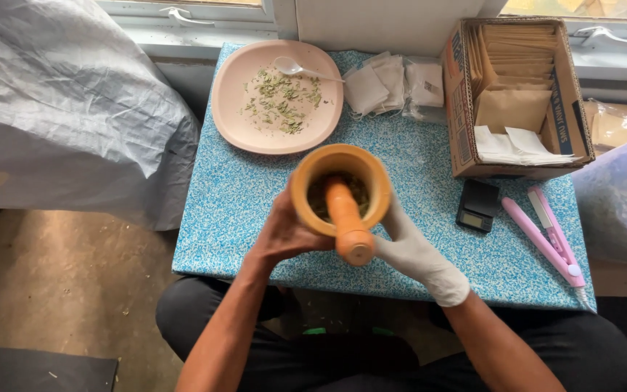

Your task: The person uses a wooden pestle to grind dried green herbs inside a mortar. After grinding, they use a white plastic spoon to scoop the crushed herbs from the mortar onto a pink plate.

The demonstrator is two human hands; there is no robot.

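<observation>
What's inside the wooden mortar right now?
Inside the mortar stands the wooden pestle, with dark green crushed herbs around it. The pestle and rim cover the bottom, so how much is there stays hidden.

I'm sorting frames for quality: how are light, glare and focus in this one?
Head view: soft daylight from the windows at the top, no harsh shadows; the mortar, pestle and both hands, left hand bare and right hand gloved, look sharp; slight wide-angle bending at the table edges; no strong glare.
</observation>
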